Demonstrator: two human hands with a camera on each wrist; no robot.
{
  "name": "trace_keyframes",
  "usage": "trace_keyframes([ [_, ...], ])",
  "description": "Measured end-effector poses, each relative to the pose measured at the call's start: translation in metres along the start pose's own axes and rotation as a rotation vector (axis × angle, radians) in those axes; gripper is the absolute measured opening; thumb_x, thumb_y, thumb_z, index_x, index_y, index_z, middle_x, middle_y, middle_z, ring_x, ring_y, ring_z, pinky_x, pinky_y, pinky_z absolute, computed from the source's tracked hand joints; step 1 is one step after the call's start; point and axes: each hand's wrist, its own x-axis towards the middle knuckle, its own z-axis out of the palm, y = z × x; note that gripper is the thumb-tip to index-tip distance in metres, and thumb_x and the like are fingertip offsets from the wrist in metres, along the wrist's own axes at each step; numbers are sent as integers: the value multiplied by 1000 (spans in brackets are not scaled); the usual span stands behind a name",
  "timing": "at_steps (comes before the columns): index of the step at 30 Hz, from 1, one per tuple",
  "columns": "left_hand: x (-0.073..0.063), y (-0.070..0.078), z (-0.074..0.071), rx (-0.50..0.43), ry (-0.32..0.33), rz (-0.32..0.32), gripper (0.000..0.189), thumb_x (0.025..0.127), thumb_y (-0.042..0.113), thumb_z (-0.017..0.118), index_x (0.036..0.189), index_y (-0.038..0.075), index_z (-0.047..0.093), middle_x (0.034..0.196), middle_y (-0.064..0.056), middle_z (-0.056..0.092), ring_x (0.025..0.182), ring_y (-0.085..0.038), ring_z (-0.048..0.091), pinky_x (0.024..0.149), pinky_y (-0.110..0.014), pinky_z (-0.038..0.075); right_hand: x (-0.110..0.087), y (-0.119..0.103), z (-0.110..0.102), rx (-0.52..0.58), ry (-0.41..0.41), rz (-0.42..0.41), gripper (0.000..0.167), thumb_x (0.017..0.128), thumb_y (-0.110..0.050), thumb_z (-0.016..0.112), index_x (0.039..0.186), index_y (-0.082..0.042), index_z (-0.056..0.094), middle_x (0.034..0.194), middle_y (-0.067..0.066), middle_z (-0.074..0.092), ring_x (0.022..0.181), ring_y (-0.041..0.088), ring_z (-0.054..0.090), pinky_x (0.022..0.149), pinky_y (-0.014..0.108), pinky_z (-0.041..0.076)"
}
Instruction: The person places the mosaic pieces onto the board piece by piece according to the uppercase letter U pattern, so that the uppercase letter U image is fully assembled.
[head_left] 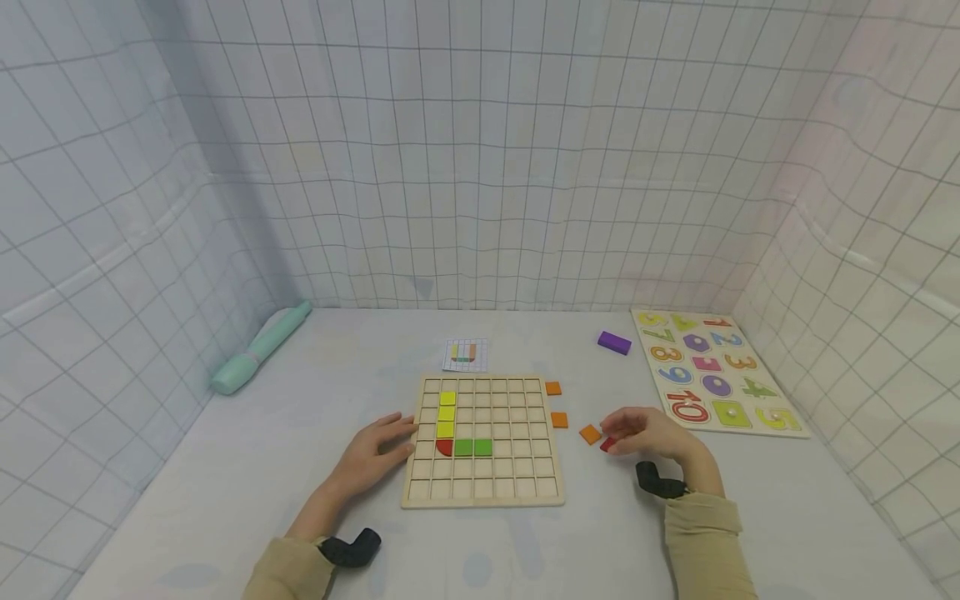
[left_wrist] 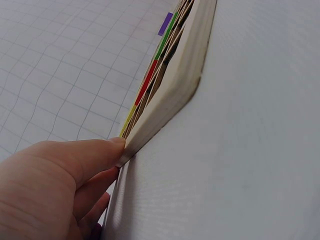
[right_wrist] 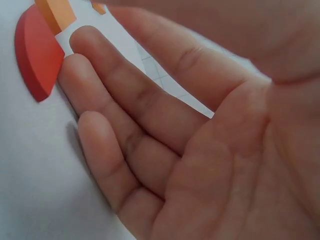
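Right hand, loosely curled, is held beside 1 red quarter-round tile, well off the right edge of the square wooden grid board.

Backdrop: white grid-lined sheeting on back and both sides, dark lines wavy, folds and creases throughout. Below, white tabletop with faint bluish-grey blotches. At far left, near the side sheeting: mint-green folded umbrella, by the look of it; lying aslant, broad end nearer the camera, narrow end toward the back, band round the middle. Right of centre, toward the back: purple rectangular block, lying flat, slightly skewed. Just right of that: number puzzle board, flat, at an angle; outer columns of coloured numerals, 6–10 and 1–5, geometric shapes between.
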Motion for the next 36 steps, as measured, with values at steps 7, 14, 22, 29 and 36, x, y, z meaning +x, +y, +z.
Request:
trace_keyframes([
  [7,0,0,0,-2,-3,-6,38,89,25,65,123,7,63,135,-8,52,134,-35,33,108,-55,27,1,3,0,-19,5,11,36,81,-9,73,112,4,61,107,15,64,96,24,60,81,25,51],
  [14,0,1,0,1,-3,-8,39,89,25,65,123,6,62,135,-8,52,134,-35,33,108,-55,26,2,3,0,-77,45,50,34,78,-11,76,107,0,63,100,9,65,90,22,59,78,29,50],
  [22,-1,2,-1,4,1,11,39,89,23,65,123,4,62,135,-9,53,133,-36,33,107,-56,27,5,4,2,-119,92,78,31,76,-10,77,103,-2,64,94,6,64,85,21,58,74,29,50],
  [29,-1,1,-1,1,-2,8,40,89,25,65,123,5,62,135,-8,52,134,-36,33,107,-55,26,7,1,7,-162,131,118,30,74,-12,79,100,-5,65,90,4,63,81,19,55,71,29,48],
  [36,0,1,0,-2,-5,1,40,89,25,65,123,6,62,136,-8,52,134,-35,32,108,-55,26,8,0,9,-254,178,173,28,73,-17,80,97,-9,70,85,1,63,79,18,54,68,30,46],
])
